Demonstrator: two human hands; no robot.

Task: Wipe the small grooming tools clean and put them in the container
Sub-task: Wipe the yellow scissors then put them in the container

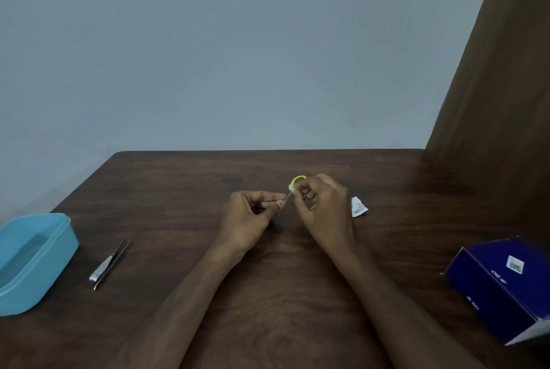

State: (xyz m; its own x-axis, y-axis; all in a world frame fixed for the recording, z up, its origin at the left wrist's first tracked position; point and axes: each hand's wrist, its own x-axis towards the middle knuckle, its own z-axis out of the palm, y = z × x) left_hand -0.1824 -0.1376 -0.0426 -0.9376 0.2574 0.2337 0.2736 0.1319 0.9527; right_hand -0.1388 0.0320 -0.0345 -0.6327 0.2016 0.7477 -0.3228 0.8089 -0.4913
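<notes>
Both hands work over the desk (208,294): left hand (253,213) pinches a thin metal tool (288,197), right hand (324,204) pinches a yellow cotton swab (297,181), wiping; next, I judge, comes placing it in the blue container (64,237).

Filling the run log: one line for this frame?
left hand: pinches thin tool | right hand: rubs yellow cotton swab on it | nail clipper, tweezers: on table | container: open

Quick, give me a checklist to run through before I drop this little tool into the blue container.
1. Left hand pinches the thin metal tool: ok.
2. Right hand holds the yellow cotton swab at the tool's tip: ok.
3. Tool wiped clean: cannot tell, too small.
4. Blue container open, lid off: ok.
5. Container within reach at the table's left edge: ok, probably.
6. Nail clipper and tweezers put away: not ok, lying on the table.
</notes>
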